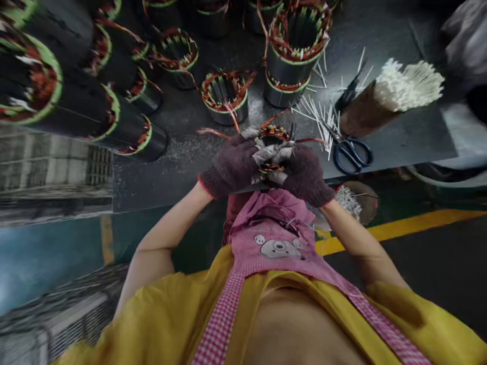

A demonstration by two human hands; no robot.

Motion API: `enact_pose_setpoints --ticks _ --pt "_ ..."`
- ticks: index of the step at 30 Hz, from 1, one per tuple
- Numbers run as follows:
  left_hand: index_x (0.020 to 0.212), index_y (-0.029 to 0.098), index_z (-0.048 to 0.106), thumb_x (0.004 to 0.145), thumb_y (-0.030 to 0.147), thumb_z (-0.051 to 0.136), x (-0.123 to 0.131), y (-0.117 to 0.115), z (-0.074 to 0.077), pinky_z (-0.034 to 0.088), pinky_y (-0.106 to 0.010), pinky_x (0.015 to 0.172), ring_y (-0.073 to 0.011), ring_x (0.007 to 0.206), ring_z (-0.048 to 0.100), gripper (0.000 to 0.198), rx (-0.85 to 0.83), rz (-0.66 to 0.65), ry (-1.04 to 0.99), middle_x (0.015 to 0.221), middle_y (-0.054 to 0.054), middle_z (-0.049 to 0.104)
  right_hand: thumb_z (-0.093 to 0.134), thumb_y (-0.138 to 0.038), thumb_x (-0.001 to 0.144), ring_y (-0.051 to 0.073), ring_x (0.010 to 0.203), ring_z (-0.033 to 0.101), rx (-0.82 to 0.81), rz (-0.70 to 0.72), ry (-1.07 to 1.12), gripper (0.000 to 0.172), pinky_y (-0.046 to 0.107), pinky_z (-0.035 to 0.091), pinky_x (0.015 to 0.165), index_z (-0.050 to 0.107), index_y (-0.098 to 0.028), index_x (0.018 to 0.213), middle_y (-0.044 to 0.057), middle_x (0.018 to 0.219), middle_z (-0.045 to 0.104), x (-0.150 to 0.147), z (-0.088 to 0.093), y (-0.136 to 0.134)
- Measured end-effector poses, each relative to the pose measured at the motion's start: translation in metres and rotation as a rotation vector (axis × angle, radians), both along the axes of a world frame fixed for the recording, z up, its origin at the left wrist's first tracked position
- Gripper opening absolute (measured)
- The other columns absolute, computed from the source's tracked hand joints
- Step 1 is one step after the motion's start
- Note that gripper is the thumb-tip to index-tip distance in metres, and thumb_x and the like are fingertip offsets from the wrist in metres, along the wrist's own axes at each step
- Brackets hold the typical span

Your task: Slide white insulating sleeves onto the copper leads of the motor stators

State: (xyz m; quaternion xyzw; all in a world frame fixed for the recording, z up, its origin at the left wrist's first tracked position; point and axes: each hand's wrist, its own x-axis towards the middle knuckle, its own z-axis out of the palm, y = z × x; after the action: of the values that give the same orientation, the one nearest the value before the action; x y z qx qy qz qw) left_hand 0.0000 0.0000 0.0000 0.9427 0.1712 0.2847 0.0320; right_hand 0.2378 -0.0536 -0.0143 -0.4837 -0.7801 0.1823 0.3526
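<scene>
Blurred pale slats (63, 167) filled the far left of a workshop floor, beside a stack of dark cylinders (79, 119) set end to end, green bands at their rims and red-brown wire packed inside. To the right, on the dark table (178, 177), stood a smaller cylinder (192, 71) with wire ends trailing, and nearer the worker a lone cylinder (226, 119), its wires reaching toward the near edge.

The gloved left hand (234, 165) came next, its fingers bent and gripping one side of a small wire-wound ring (274, 133). That ring sat between both hands at the table's near edge, directly in front of the worker, copper-coloured wire showing above and below the fingers and loose ends splaying to either side. Below it hung a pink checked apron (279, 223) with a bear's face, worn over a yellow shirt (175, 304); beyond it rose two stacked cylinders (287, 71).

The gloved right hand (306, 175) gripped the ring's other side, fingers curled; grey wrapping covered fingertips that met across the opening. Farther right, white sticks (314, 119) lay scattered near dark-handled scissors (353, 154), with a brown holder (357, 116) packed with more sticks (411, 86) just beyond. A yellow stripe (426, 223) crossed the floor at lower right.
</scene>
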Motion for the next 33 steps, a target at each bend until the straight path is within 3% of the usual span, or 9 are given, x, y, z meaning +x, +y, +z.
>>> enact_pose_setpoints --ticks 3,5,9,11,13,18,20,29,33 --pt "0.138 0.017 0.069 0.102 0.055 0.075 0.005 0.011 -0.012 0.055 -0.052 0.126 -0.0301 0.132 0.074 0.053 -0.147 0.034 0.042 0.134 -0.013 0.081 0.085 -0.033 0.085 0.030 0.094 0.073 0.030 0.007 0.039 0.016 0.050 0.056 0.088 0.072 -0.025 0.082 0.007 0.095 0.080 0.008 -0.011 0.009" --pt "0.133 0.019 0.072 0.103 0.052 0.072 0.007 0.013 -0.020 0.056 -0.053 0.125 -0.0304 0.133 0.073 0.045 -0.166 0.080 0.047 0.131 -0.012 0.082 0.085 -0.032 0.087 0.029 0.099 0.073 0.059 -0.006 0.065 0.017 0.052 0.057 0.096 0.071 -0.026 0.081 0.006 0.100 0.081 0.007 -0.016 0.011" --pt "0.123 0.026 0.074 0.100 0.039 0.073 0.010 0.007 -0.035 0.059 -0.056 0.119 -0.0326 0.124 0.076 0.026 -0.037 0.174 -0.081 0.118 -0.006 0.084 0.087 -0.035 0.091 0.028 0.108 0.075 0.126 -0.052 0.143 0.014 0.055 0.057 0.111 0.075 -0.028 0.091 0.005 0.112 0.083 0.004 -0.023 0.009" --pt "0.122 0.027 0.073 0.098 0.036 0.078 0.013 0.005 -0.040 0.058 -0.059 0.119 -0.0342 0.123 0.077 0.027 -0.002 0.207 -0.146 0.119 -0.006 0.083 0.082 -0.035 0.097 0.026 0.114 0.076 0.173 -0.107 0.217 0.008 0.050 0.060 0.109 0.078 -0.029 0.100 0.005 0.120 0.082 0.017 -0.026 0.009" --pt "0.122 0.029 0.071 0.095 0.034 0.082 0.019 0.003 -0.042 0.059 -0.061 0.116 -0.0341 0.117 0.079 0.030 0.030 0.248 -0.184 0.120 -0.006 0.084 0.075 -0.032 0.102 0.024 0.114 0.076 0.255 -0.275 0.286 0.005 0.046 0.063 0.104 0.078 -0.028 0.103 0.006 0.120 0.081 0.044 -0.029 0.012" --pt "0.117 0.034 0.069 0.087 0.033 0.087 0.035 0.000 -0.047 0.061 -0.067 0.108 -0.0346 0.106 0.080 0.035 0.110 0.341 -0.274 0.111 -0.002 0.085 0.064 -0.028 0.102 0.023 0.098 0.074 0.434 -0.939 0.442 0.010 0.046 0.064 0.099 0.073 -0.024 0.105 0.008 0.103 0.078 0.132 -0.038 0.034" --pt "0.111 0.032 0.069 0.086 0.037 0.088 0.038 0.001 -0.049 0.062 -0.066 0.107 -0.0339 0.103 0.080 0.032 0.136 0.372 -0.273 0.106 -0.003 0.084 0.068 -0.029 0.100 0.023 0.097 0.075 0.421 -1.057 0.441 0.012 0.046 0.065 0.099 0.075 -0.022 0.108 0.008 0.103 0.078 0.152 -0.041 0.046" --pt "0.109 0.028 0.071 0.090 0.039 0.086 0.038 -0.002 -0.042 0.063 -0.062 0.108 -0.0345 0.105 0.081 0.027 0.178 0.383 -0.215 0.106 -0.006 0.085 0.063 -0.029 0.102 0.023 0.091 0.077 0.340 -0.983 0.469 0.015 0.045 0.068 0.091 0.076 -0.022 0.101 0.007 0.096 0.079 0.173 -0.051 0.059" --pt "0.116 0.026 0.073 0.094 0.040 0.084 0.040 -0.004 -0.030 0.061 -0.062 0.111 -0.0341 0.104 0.082 0.029 0.162 0.390 -0.141 0.108 -0.008 0.085 0.060 -0.030 0.103 0.024 0.095 0.076 0.461 -1.011 0.495 0.016 0.050 0.068 0.097 0.074 -0.023 0.104 0.010 0.101 0.079 0.168 -0.038 0.045"
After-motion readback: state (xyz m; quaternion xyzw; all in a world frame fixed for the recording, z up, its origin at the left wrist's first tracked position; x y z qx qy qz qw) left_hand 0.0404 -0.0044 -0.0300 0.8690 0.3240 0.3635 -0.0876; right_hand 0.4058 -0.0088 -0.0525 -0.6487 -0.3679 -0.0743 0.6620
